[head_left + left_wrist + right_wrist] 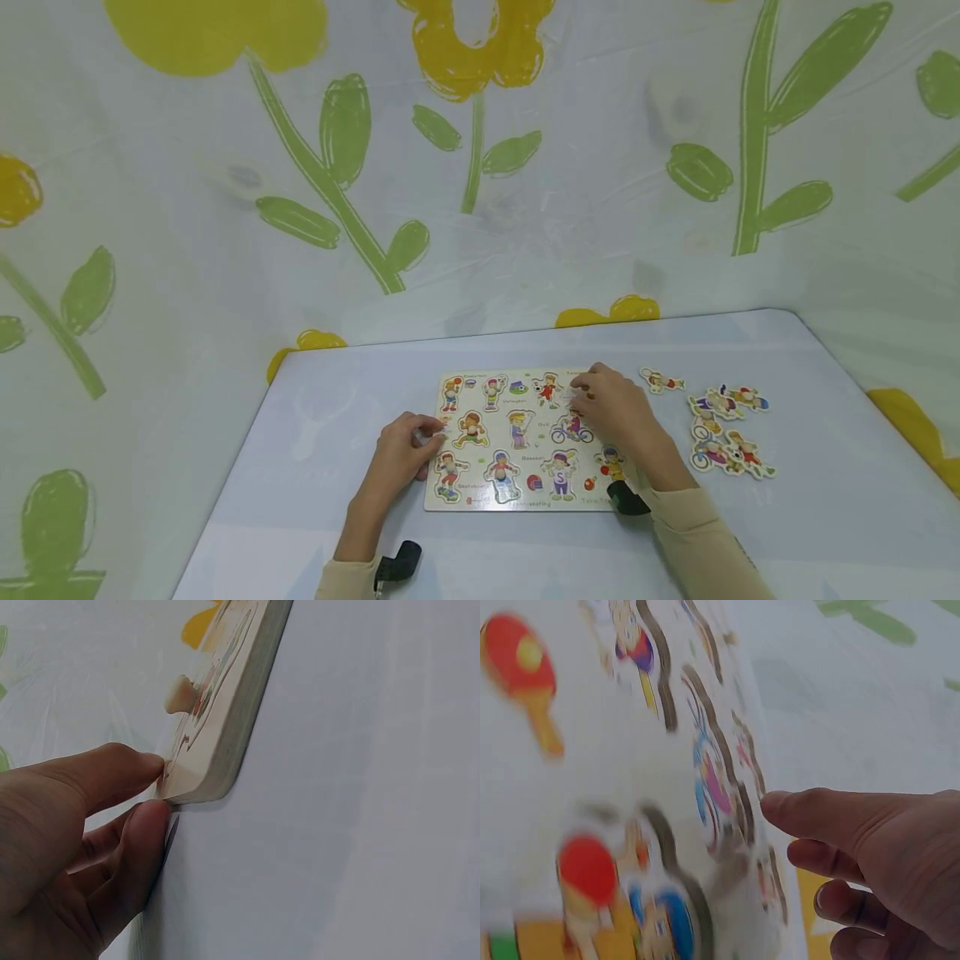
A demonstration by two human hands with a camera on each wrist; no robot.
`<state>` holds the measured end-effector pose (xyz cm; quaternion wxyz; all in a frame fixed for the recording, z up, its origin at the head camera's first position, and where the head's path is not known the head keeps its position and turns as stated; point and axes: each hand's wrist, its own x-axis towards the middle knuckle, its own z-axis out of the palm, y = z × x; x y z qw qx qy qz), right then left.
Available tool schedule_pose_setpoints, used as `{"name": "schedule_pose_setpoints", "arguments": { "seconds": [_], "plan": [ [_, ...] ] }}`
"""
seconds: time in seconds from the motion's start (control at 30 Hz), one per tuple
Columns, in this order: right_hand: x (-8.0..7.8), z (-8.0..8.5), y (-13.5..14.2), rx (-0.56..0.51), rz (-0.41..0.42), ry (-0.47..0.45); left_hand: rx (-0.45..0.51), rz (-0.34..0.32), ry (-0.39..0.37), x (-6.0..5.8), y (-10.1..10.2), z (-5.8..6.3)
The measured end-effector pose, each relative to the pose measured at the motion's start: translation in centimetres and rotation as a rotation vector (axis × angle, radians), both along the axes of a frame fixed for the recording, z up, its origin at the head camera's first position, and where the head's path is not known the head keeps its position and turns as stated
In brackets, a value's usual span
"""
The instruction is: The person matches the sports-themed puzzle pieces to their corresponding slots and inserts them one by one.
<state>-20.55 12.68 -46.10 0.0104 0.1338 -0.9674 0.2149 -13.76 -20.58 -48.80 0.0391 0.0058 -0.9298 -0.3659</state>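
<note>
A wooden peg puzzle board [495, 450] with cartoon sports figures and small printed words lies on the white table. At its left edge my left hand [405, 446] pinches the board. Its thumb [124, 769] rests on the rim in the left wrist view, the other fingers bent beside the edge; a wooden knob [181, 695] stands up from a figure nearby. My right hand [615, 411] is over the board's upper right part, just above the cyclist piece [572, 427]. In the right wrist view its outstretched thumb [810, 812] overlaps the figures, and no piece shows in its fingers.
Right of the board lies a loose pile of figure pieces [716, 454], several overlapping. A single tennis figure piece [662, 381] lies apart, near the right hand. Behind the table [322, 467] hangs a flower-printed cloth [570, 208].
</note>
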Motion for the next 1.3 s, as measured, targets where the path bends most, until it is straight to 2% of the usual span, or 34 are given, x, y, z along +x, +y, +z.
{"name": "schedule_pose_setpoints", "arguments": {
  "seconds": [0.3,0.77,1.07,1.3],
  "plan": [
    [0.8,0.3,4.5,0.037,-0.034,0.023,0.005,-0.003,0.004,0.0,0.0,0.0],
    [2.0,0.5,11.3,0.115,-0.029,0.061,0.013,-0.002,0.002,-0.2,-0.1,0.0],
    [2.1,0.3,15.1,0.077,-0.126,-0.01,-0.021,0.008,0.012,-0.1,-0.1,-0.1],
    [2.3,0.2,16.7,0.05,-0.2,0.003,-0.01,0.005,0.003,0.0,0.0,0.0]
  ]
}}
